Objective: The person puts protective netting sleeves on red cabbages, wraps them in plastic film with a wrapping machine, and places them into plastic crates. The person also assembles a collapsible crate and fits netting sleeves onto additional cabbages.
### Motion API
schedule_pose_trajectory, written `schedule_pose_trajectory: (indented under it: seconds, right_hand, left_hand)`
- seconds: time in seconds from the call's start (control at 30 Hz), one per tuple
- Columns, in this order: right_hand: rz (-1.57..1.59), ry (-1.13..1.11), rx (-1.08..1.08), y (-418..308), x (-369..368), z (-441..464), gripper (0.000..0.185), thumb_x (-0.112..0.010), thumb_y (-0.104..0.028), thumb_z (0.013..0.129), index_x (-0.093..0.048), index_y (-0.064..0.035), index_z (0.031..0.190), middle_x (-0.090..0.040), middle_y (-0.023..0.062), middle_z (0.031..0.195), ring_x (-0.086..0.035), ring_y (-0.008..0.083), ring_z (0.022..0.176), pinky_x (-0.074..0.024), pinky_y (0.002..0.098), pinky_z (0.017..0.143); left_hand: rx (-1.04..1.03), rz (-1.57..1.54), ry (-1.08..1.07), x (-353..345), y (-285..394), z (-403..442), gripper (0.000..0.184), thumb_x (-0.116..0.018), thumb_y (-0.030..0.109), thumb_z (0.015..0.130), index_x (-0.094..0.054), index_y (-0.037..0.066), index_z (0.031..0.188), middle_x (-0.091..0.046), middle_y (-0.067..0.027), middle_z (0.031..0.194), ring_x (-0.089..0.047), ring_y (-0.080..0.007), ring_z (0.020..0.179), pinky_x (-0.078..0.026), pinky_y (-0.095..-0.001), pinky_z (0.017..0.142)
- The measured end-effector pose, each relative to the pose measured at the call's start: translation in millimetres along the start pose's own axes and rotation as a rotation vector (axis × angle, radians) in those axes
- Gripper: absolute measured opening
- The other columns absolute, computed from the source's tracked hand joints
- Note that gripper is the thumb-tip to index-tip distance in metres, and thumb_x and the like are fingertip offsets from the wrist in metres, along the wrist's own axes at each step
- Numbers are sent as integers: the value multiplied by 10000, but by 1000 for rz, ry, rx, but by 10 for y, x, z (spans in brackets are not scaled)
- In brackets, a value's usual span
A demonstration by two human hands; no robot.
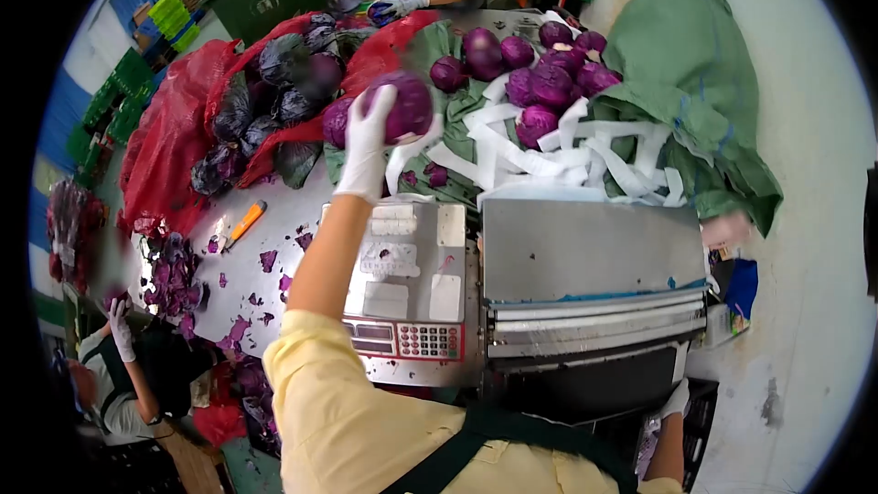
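Observation:
My left hand (pixel 368 151), in a white glove, reaches forward over the scale and is closed on a purple cabbage (pixel 409 110). The fingers lie over its left side. Another purple cabbage (pixel 337 123) sits just left of that hand. Below the arm is the scale (pixel 412 265), with a red-edged keypad and display. My right hand (pixel 675 400), also gloved, is low at the right, beside the front corner of the wrapping machine (pixel 594 252). Its fingers are too small and partly hidden to tell what they do.
Leafy dark cabbages (pixel 283 73) spill from a red mesh sack (pixel 178 142). Peeled cabbages (pixel 553 82) and white foam strips (pixel 530 155) lie by a green sack (pixel 686 55). An orange cutter (pixel 247 220) rests among leaf scraps. Co-workers stand across the table (pixel 274 247) and at left.

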State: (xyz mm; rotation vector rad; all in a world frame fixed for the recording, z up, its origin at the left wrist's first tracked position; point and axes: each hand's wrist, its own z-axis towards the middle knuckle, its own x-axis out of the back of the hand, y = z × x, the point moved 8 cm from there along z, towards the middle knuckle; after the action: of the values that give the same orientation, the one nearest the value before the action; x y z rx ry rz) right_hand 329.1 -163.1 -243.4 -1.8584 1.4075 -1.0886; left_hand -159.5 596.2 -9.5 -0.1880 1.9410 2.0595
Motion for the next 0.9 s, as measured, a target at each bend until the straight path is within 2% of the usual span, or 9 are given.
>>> schedule_pose_trajectory:
  seconds: [0.07,0.1,0.2,0.43,0.47,0.63,0.77,0.8,0.9]
  right_hand:
    - [-577,38,586,-460,95,43,339,-467,-207,922,-618,52,1080,-642,201,1079,-610,290,1004,-465,349,884]
    - [-616,53,507,-540,181,141,295,-468,-145,921,-617,46,1090,-646,195,1099,-603,307,1029,-456,352,907]
    - [-644,150,895,-1320,-114,-192,254,-458,-77,930,-615,43,1089,-638,170,1113,-586,281,1066,-434,359,956]
    - [-514,-517,1581,-2894,-2476,-2593,231,-506,29,876,-664,-48,1027,-643,102,1055,-574,252,1048,-415,345,950]
    - [-491,-637,1686,-2961,-2816,-2855,221,-521,16,867,-662,-49,1024,-642,107,1059,-579,265,1029,-424,350,935]
    - [-524,-1204,1734,-2750,-4582,-3890,196,-556,-117,831,-665,-52,981,-639,148,936,-607,323,917,-474,396,819]
    - [-907,-1225,1997,-2004,-6100,-4410,276,-509,-184,831,-685,-81,1016,-656,137,986,-611,331,996,-481,422,892]
    - [-1144,-1223,1886,-1787,-6436,-4464,275,-520,-174,835,-675,-88,1045,-638,131,1062,-592,319,1056,-479,429,921]
    - [-1223,-1091,2122,-1325,-7076,-4636,259,-567,-195,838,-685,-120,1056,-582,123,1178,-518,310,1189,-431,426,992]
  left_hand:
    - [257,-202,-27,157,56,-454,626,-665,486,846,-499,95,1305,-557,-108,1245,-610,-274,1043,-576,-425,738]
    - [398,-305,-60,262,6,-683,618,-659,503,844,-513,105,1294,-558,-110,1256,-595,-283,1074,-564,-444,780]
    - [564,-595,39,469,-135,-1432,621,-648,540,838,-528,125,1285,-545,-111,1301,-550,-300,1150,-541,-479,833]
    - [571,-19,327,988,-596,-2262,696,-683,594,777,-501,188,1312,-554,-82,1270,-568,-257,1118,-549,-476,783]
    - [552,-17,307,849,-432,-2301,703,-717,485,796,-451,92,1314,-549,-118,1219,-580,-246,1083,-567,-448,749]
    - [130,350,309,915,-126,-2216,615,-722,281,847,-451,-14,1313,-544,-174,1222,-556,-231,1106,-450,-331,963]
    - [-52,401,203,882,48,-2305,616,-675,218,885,-384,0,1383,-479,-181,1313,-522,-247,1172,-412,-328,1018]
    - [-95,533,240,909,61,-2342,614,-672,210,884,-383,12,1389,-478,-175,1306,-534,-252,1154,-422,-329,1012]
    - [53,240,382,1064,-89,-2396,604,-664,188,876,-392,36,1393,-445,-148,1342,-507,-241,1177,-473,-321,962]
